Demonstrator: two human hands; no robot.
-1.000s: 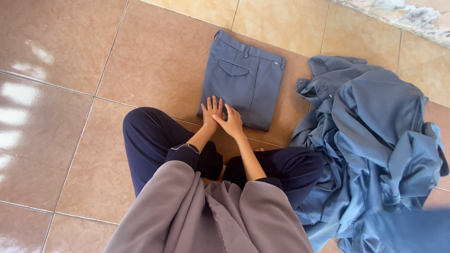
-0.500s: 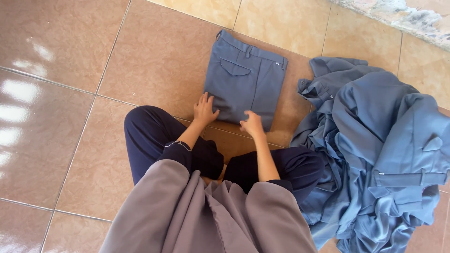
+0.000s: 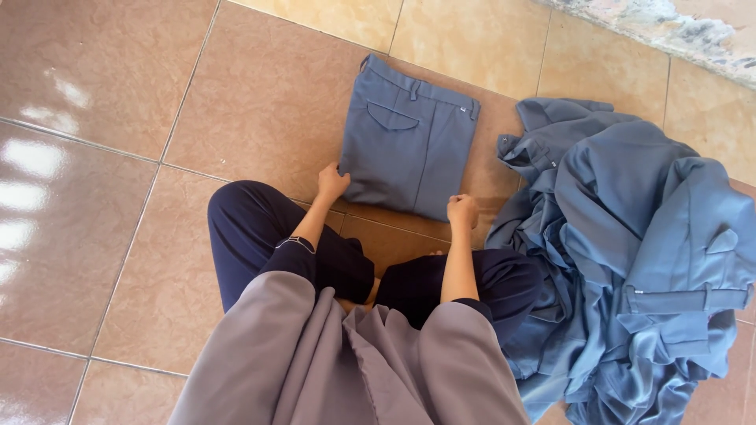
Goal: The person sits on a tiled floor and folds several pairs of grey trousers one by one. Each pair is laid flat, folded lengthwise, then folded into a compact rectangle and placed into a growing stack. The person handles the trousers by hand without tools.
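A pair of blue-grey trousers (image 3: 409,138) lies folded into a neat rectangle on the tiled floor, waistband and a flap pocket facing away from me. My left hand (image 3: 331,183) grips its near left corner. My right hand (image 3: 462,210) is closed on its near right corner. I sit cross-legged behind it in dark navy trousers (image 3: 260,228) and a grey top (image 3: 315,362).
A loose heap of the same blue-grey garments (image 3: 630,244) is piled on the floor to my right, close to my right knee. Glossy tan tiles (image 3: 118,157) spread to the left and beyond. A rough wall base (image 3: 669,24) runs along the top right.
My hands were together, pressing the near edge of the folded trousers. They have slid apart to its two near corners and closed on them.
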